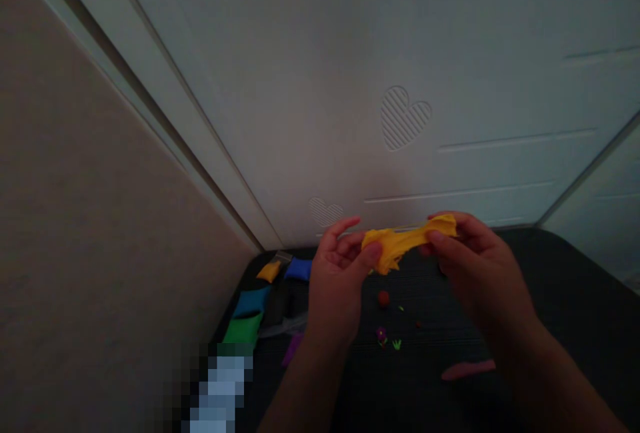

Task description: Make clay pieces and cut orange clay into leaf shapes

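Observation:
A lump of yellow modelling clay (400,241) is stretched between my two hands above the dark table. My left hand (340,273) pinches its wider, ragged end between thumb and fingers. The narrower end is gripped by my right hand (473,253), thumb in front and fingers behind. Beneath the clay, a small reddish-brown ball (383,298) rests on the table. Closer to me lie a tiny purple flower (381,334) and a small green grass-like piece (397,344).
Several coloured packets stand left of my left arm, among them a blue one (299,270), a teal one (253,301) and a green one (243,330). A pink modelling tool (467,370) lies near my right forearm. A white panel with hearts (403,120) rises behind the table (415,406).

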`<state>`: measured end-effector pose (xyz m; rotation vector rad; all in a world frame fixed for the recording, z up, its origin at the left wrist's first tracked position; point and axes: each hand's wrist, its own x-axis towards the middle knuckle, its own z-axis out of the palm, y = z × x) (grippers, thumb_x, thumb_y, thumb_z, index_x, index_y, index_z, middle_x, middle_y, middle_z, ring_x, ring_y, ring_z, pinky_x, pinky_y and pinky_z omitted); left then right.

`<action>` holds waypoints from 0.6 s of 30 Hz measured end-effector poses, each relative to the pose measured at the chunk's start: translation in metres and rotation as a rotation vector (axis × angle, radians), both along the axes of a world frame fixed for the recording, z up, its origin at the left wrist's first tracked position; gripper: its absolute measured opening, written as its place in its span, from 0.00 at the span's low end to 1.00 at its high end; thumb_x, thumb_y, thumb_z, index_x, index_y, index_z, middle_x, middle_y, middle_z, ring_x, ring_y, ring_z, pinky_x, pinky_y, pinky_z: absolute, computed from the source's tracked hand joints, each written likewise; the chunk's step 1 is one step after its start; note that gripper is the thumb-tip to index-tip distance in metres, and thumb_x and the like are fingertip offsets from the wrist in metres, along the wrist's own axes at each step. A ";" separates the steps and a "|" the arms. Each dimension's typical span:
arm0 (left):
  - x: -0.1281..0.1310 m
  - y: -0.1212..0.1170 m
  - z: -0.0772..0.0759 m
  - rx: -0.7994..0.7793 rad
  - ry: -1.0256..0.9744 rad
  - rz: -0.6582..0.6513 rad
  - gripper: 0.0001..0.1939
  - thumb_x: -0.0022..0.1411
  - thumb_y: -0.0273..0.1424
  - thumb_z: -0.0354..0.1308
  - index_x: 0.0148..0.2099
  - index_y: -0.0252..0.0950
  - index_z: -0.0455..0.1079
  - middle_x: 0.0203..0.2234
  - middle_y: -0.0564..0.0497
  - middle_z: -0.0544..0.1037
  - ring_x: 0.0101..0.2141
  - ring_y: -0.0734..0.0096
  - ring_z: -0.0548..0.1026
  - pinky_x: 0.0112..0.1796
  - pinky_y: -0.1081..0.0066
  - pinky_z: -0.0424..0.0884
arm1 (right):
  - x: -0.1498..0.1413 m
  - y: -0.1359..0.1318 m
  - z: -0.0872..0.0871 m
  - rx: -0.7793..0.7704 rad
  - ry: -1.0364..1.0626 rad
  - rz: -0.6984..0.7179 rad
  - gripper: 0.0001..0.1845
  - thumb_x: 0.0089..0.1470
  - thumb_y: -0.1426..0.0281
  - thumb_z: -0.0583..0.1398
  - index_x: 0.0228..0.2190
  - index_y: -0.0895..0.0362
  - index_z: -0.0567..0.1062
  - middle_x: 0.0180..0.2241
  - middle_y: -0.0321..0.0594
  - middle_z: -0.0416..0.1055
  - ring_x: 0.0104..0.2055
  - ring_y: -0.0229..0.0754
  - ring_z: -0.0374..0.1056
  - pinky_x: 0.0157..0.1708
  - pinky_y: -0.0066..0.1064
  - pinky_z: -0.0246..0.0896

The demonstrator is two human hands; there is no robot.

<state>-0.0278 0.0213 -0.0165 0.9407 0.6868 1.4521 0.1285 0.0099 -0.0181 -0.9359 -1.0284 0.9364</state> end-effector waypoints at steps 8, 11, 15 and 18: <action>-0.008 0.008 0.001 0.017 -0.014 0.112 0.18 0.50 0.25 0.64 0.44 0.40 0.68 0.33 0.56 0.75 0.35 0.79 0.74 0.39 0.78 0.71 | 0.021 -0.007 0.012 0.021 0.086 -0.005 0.09 0.53 0.63 0.60 0.38 0.44 0.75 0.32 0.33 0.73 0.32 0.36 0.70 0.35 0.29 0.68; -0.004 0.006 -0.002 0.038 0.049 0.119 0.17 0.49 0.24 0.65 0.42 0.40 0.69 0.34 0.56 0.75 0.36 0.79 0.75 0.38 0.78 0.71 | 0.006 -0.015 0.013 0.035 -0.060 0.147 0.08 0.54 0.64 0.59 0.38 0.43 0.74 0.32 0.33 0.72 0.35 0.37 0.69 0.38 0.30 0.68; 0.002 0.000 -0.006 0.096 0.120 0.091 0.15 0.50 0.24 0.64 0.42 0.40 0.69 0.33 0.55 0.77 0.34 0.78 0.75 0.37 0.78 0.71 | -0.010 -0.017 0.009 0.110 -0.301 0.193 0.05 0.52 0.66 0.62 0.33 0.45 0.74 0.40 0.35 0.65 0.46 0.39 0.65 0.45 0.31 0.66; 0.004 -0.002 -0.008 0.105 0.128 0.044 0.14 0.51 0.25 0.64 0.41 0.39 0.70 0.34 0.54 0.77 0.36 0.76 0.76 0.38 0.77 0.72 | -0.012 -0.014 0.004 0.113 -0.320 0.169 0.05 0.51 0.66 0.62 0.34 0.47 0.74 0.48 0.36 0.60 0.53 0.41 0.60 0.49 0.31 0.63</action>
